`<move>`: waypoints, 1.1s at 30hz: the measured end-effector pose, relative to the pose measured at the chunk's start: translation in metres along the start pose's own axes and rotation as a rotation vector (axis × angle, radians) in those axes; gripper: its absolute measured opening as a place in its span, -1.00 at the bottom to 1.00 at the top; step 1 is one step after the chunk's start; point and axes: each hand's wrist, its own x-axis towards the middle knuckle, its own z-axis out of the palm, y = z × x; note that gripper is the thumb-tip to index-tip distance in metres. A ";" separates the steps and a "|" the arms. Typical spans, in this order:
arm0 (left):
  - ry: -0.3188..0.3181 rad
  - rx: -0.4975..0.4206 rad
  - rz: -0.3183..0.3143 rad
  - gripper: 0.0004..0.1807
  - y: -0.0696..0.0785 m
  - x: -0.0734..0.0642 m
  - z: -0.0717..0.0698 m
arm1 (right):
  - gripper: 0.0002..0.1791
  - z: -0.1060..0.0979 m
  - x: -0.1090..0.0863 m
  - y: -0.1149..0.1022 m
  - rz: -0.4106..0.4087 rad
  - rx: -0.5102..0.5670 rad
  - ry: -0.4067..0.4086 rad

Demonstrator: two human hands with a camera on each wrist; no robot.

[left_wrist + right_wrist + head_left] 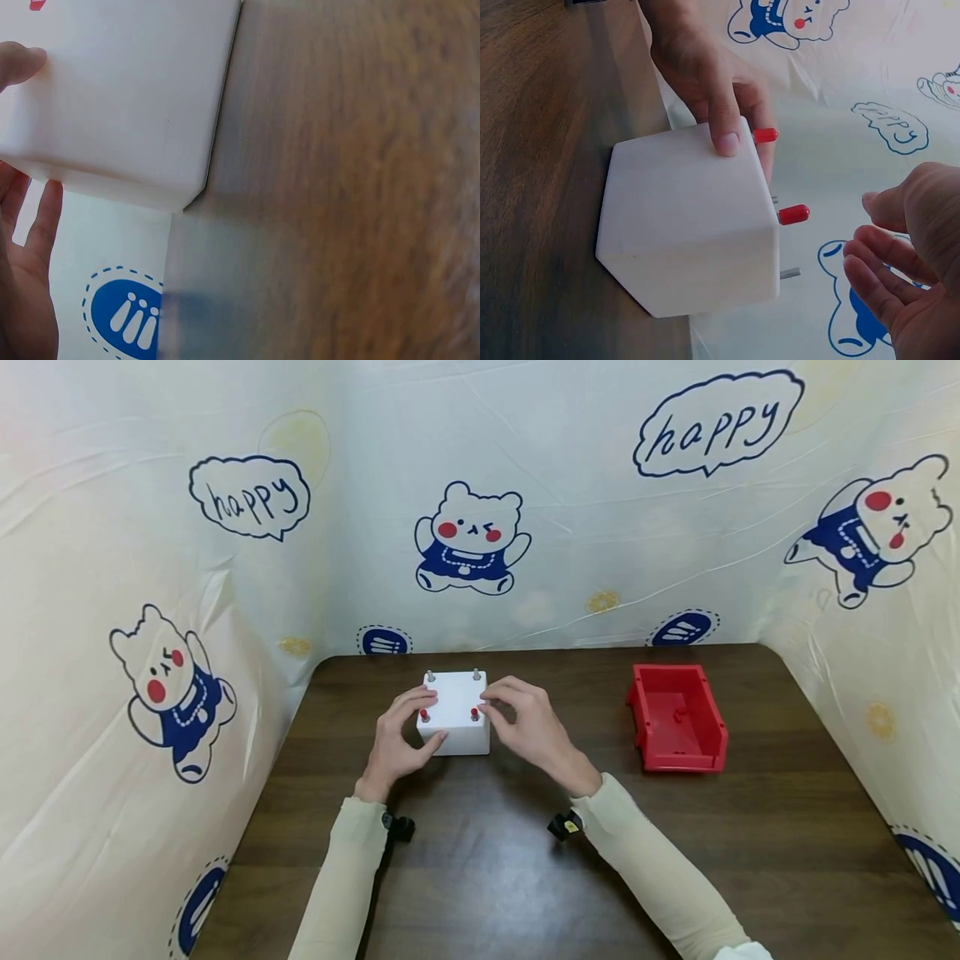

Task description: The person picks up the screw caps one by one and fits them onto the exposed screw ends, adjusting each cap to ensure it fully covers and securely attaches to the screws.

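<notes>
A white box (457, 743) sits on the brown table, with upright metal posts near its top corners. The two near posts carry red caps (793, 214); the far ones, such as the far right metal post (790, 273), are bare. My left hand (395, 735) holds the box at its left side, thumb on the front face and fingers reaching around the side and top edge. My right hand (528, 722) hovers by the box's right edge beside the near right red cap, fingers loosely bent. In the right wrist view a gap separates its fingertips from that cap, and nothing shows between them.
An open red bin (678, 760) stands on the table (510, 877) to the right, with small red pieces (681, 716) inside. A pale printed curtain (570, 527) hangs behind and along both sides of the table.
</notes>
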 end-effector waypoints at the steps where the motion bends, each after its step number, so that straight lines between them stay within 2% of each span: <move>1: 0.003 -0.007 0.000 -0.43 0.006 0.001 0.000 | -0.84 0.000 -0.001 0.000 0.003 0.004 0.003; 3: 0.007 -0.013 0.005 -0.44 0.017 0.004 -0.001 | -0.85 -0.002 -0.002 0.001 0.002 0.000 0.008; 8: 0.014 -0.014 0.026 -0.44 0.017 0.004 -0.001 | -0.86 -0.006 -0.007 0.001 0.013 -0.017 0.017; 11: 0.019 -0.021 0.033 -0.44 0.011 0.003 0.000 | -0.86 -0.009 -0.008 0.002 0.018 -0.022 0.024; 20: 0.005 0.028 0.007 -0.38 -0.022 -0.003 0.002 | -0.86 -0.022 -0.016 0.006 0.046 -0.045 0.034; 27: -0.002 0.018 0.034 -0.40 -0.026 -0.003 0.001 | -0.82 -0.035 -0.022 0.009 0.070 -0.066 0.057; 33: 0.006 0.027 0.024 -0.37 -0.025 -0.003 0.003 | -0.80 -0.042 -0.027 0.015 0.084 -0.082 0.065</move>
